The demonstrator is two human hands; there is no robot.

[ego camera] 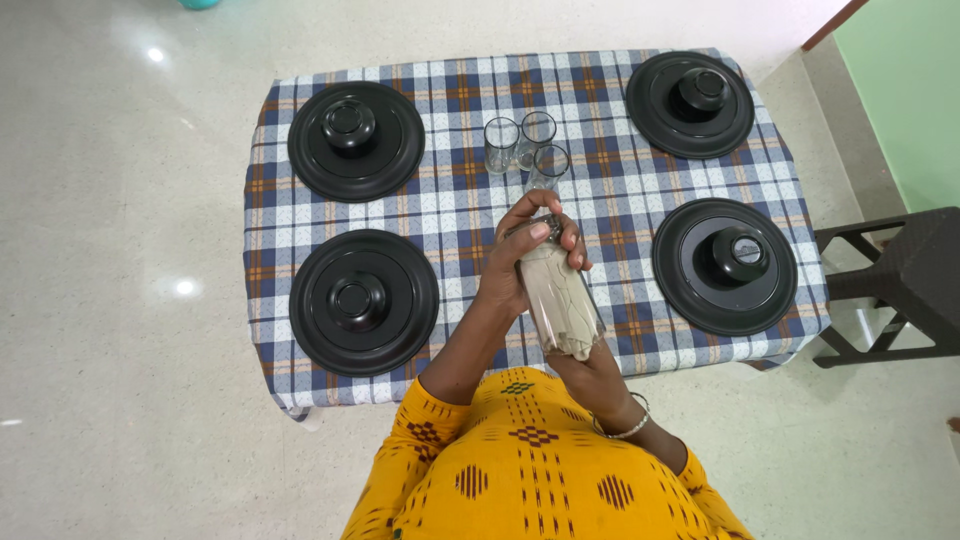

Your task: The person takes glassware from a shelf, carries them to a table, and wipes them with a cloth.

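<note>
A clear bottle [562, 297] of pale contents is held above the checked table [610, 170], its long axis pointing at three glasses [527, 148] beyond. Left hand [530, 250] fingers are clamped round the neck; right hand [590, 375] grips the base.

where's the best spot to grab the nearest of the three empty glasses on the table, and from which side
Take the nearest glass around its straight side wall, coming from its right. It stands upright and open, so the wall gives a sure wrap. The two other glasses crowd its left and far sides, and the left hand and bottle sit just in front.
</note>
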